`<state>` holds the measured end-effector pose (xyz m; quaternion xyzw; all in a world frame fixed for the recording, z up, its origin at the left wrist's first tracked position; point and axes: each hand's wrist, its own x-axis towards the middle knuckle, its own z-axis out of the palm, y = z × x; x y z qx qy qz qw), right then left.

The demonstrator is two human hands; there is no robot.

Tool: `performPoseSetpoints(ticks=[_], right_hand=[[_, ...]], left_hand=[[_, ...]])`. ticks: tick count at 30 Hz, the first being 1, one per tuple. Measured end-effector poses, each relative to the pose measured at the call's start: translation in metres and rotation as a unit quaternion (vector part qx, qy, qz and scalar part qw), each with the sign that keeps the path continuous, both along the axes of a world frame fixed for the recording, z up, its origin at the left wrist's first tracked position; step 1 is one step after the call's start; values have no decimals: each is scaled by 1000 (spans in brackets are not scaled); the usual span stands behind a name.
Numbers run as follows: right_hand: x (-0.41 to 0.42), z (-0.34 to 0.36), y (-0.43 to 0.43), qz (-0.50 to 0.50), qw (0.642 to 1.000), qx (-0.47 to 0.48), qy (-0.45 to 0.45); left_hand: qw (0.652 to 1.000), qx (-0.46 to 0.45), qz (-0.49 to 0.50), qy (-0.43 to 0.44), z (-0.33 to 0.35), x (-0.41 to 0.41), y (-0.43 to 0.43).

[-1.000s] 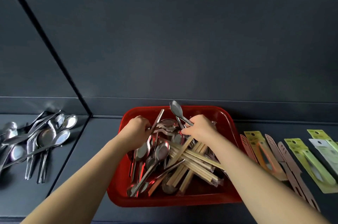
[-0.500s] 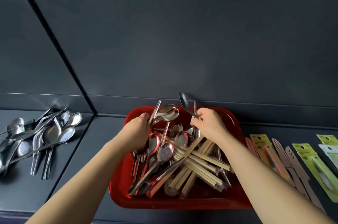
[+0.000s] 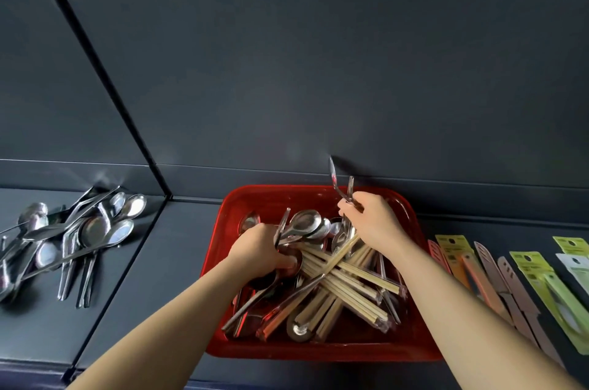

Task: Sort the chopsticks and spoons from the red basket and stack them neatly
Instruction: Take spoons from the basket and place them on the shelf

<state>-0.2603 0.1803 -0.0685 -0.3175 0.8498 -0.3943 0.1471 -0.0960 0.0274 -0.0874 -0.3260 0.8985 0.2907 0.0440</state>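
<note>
A red basket (image 3: 271,353) sits on the dark counter, filled with metal spoons and pale wooden chopsticks (image 3: 347,281) that lie crossed in its middle. My left hand (image 3: 259,251) is inside the basket at its left and grips several spoons (image 3: 304,224) whose bowls stick up past its fingers. My right hand (image 3: 373,224) is over the basket's far right part and pinches two spoon handles (image 3: 342,187) that point upward. A pile of sorted spoons (image 3: 73,236) lies on the counter far left.
Packaged utensils in green, orange and brown (image 3: 497,278) lie in a row on the counter right of the basket. A dark back wall (image 3: 318,87) rises just behind the basket. A raised divider edge (image 3: 127,122) separates the left counter section.
My right hand has lifted its spoons higher, toward the basket's back edge. My left hand has sunk lower into the basket, still holding its bunch of spoons. The camera has tilted slightly.
</note>
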Motion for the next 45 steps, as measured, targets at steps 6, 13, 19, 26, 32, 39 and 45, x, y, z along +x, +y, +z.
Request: performPoseSetpoints(ticks=[6, 13, 19, 26, 32, 39, 45], right_hand=[[4, 20, 0, -7, 998, -52, 47], [11, 37, -7, -4, 992, -124, 23], [31, 6, -25, 53, 998, 31, -33], [54, -18, -61, 94, 988, 113, -55], [59, -23, -71, 109, 973, 202, 3], [50, 15, -67, 89, 987, 117, 63], [55, 56, -83, 70, 992, 34, 95]], left_hand=[[1000, -17, 15, 12, 12, -1, -9], [992, -13, 92, 89, 45, 17, -30], [984, -22, 128, 118, 50, 44, -34], [963, 23, 197, 180, 48, 78, -38], [951, 65, 234, 193, 42, 91, -40], [926, 114, 258, 251, 39, 92, -40], [916, 125, 249, 287, 51, 103, -62]])
